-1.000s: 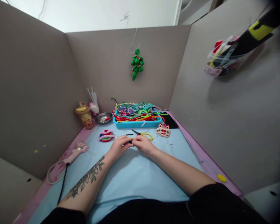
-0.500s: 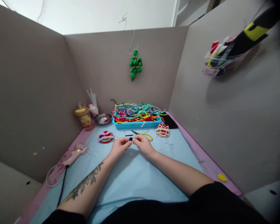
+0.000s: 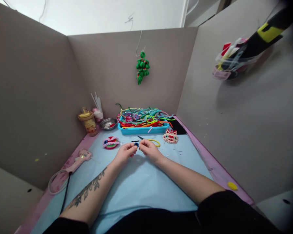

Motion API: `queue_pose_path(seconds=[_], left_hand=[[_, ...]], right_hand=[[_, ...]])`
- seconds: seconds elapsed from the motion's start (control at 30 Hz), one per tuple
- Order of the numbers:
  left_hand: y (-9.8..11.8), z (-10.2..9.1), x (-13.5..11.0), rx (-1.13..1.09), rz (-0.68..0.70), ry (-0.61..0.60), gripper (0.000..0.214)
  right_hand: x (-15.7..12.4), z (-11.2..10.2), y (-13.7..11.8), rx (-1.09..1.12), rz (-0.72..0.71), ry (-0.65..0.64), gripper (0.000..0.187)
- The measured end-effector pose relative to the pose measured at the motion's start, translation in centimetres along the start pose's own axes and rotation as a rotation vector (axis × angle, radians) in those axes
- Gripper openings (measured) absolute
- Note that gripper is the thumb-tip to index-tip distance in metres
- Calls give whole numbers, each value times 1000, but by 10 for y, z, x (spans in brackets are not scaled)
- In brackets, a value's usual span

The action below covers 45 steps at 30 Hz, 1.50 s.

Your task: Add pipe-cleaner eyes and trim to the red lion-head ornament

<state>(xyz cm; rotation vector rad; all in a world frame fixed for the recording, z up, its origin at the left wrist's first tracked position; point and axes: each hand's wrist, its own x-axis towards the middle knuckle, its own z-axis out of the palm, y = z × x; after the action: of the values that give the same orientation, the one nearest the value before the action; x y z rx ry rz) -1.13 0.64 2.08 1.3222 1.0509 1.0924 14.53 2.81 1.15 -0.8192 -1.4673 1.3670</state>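
Over the middle of the table, my left hand (image 3: 124,153) pinches a small round blue and black piece (image 3: 136,144) between thumb and fingers. My right hand (image 3: 150,150) meets it from the other side, its fingertips closed at the piece's edge. The piece is too small to make out fully, and the fingers cover part of it. Just beyond my right hand lie scissors with yellow handles (image 3: 156,143). A fuzzy pink, red and green piece (image 3: 111,142) rests left of my hands, and a cream and red fuzzy face (image 3: 170,136) lies to the right.
A blue tray (image 3: 143,131) heaped with colourful pipe cleaners stands at the back. Left of it are a metal bowl (image 3: 108,124) and a lidded cup (image 3: 89,123). A pink glue gun (image 3: 79,161) with its cord lies at the left. A yellow disc (image 3: 232,186) sits at the right edge.
The blue and black piece has turned slightly between my fingertips, showing more blue on top. Both hands stay in nearly the same place.
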Motion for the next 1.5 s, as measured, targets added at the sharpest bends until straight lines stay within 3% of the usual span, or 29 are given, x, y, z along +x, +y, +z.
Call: queue_pose_path(seconds=[0.23,0.43,0.97,1.3,1.5], left_hand=[[2,3,-3,-146,-141,-103,30],[0,4,-4,-214,-147,-140,29],[1,4,-5,-167,-154,-160,28],[4,3,-3,-130,-128,-80,29],[4,1,-3,105,18,25,31]], right_hand=[[0,-9,-5,-5,-127,29,27],[0,-9,-1,-119,-167,-10,19],[0,-9,-4,-133,-174,14,13],[-1,-8,-6,-153,-156,81,19],[2,-13,-4,-163,-40,-46,20]])
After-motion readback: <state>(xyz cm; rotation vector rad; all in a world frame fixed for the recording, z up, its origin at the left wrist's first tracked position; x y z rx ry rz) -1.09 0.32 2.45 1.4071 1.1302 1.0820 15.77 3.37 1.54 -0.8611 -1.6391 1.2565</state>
